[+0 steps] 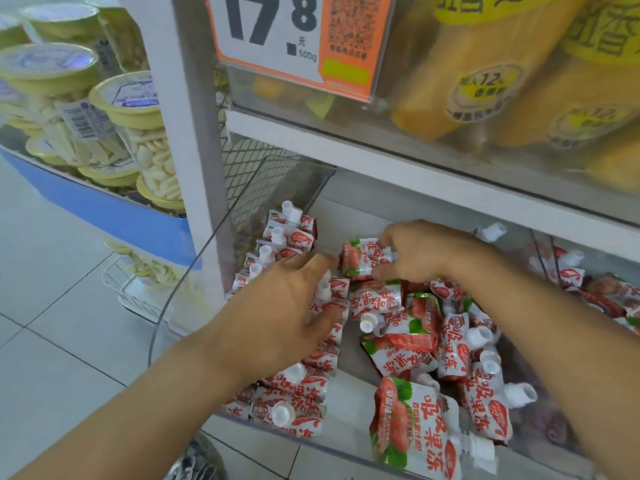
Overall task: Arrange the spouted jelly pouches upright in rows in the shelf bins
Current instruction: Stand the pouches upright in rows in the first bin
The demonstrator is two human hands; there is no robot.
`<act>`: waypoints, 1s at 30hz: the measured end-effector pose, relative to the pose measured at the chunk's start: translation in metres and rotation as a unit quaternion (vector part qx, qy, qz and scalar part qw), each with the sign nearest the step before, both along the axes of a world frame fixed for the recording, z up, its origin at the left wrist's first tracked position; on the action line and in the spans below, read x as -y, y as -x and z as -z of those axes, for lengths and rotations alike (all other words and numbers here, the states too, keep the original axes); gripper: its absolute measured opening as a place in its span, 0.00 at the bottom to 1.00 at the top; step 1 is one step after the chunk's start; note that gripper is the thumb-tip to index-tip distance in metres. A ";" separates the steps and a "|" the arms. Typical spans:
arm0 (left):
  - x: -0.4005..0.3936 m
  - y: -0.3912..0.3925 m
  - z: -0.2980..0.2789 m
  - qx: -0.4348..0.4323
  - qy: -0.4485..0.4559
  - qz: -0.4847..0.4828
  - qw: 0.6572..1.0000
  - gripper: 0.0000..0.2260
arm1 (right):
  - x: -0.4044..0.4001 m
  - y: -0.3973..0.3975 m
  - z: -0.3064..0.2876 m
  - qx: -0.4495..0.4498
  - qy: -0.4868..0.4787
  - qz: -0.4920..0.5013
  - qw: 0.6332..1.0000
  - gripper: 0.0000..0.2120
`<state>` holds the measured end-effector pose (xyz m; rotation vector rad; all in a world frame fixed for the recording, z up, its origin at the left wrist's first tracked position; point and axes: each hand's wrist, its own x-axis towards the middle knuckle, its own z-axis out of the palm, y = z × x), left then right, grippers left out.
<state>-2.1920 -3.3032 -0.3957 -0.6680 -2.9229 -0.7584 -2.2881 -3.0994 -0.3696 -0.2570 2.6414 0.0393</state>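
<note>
The held pouch [362, 259] hangs above the bare middle strip of the clear shelf bin [180, 296], pinched by the right hand [426, 252] between thumb and curled fingers. Its long axis lies roughly level, running left to right, with the spout end seemingly turned right into the palm and hidden there; it must be swung upright before it can join a row.

To its left, the standing row [277, 237] runs along the bin's left wall, white caps up. The left hand [277, 317] lies flat on the nearer part of that row, fingers straight and spread, pressing the pouches in place rather than gripping any.

To the right, the loose heap [433, 341] sprawls with caps pointing every way.

The risk, as I judge it: the soft pouches lean on one another, so easing the left hand off too soon could topple the row, and a brush of the right forearm may push heap pouches over the front lip.
</note>
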 end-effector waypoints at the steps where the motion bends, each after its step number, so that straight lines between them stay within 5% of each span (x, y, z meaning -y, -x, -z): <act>1: 0.000 0.000 0.000 0.000 -0.002 0.002 1.000 0.19 | 0.001 0.002 0.001 -0.023 0.022 0.013 0.999 0.28; 7: 0.000 0.001 -0.001 -0.007 -0.019 0.013 1.000 0.20 | 0.010 0.002 0.006 -0.081 0.225 0.013 0.971 0.15; 11: -0.001 0.002 0.000 -0.008 -0.018 0.016 1.000 0.22 | 0.011 0.003 0.018 -0.046 0.228 -0.069 0.970 0.12; 19: 0.001 0.002 0.000 -0.008 -0.028 0.013 0.999 0.23 | 0.019 0.011 0.029 -0.059 0.278 -0.065 0.957 0.04; 30: -0.008 0.021 0.003 -0.028 0.013 -0.016 0.999 0.25 | 0.014 0.005 0.017 0.085 0.269 -0.090 0.955 0.18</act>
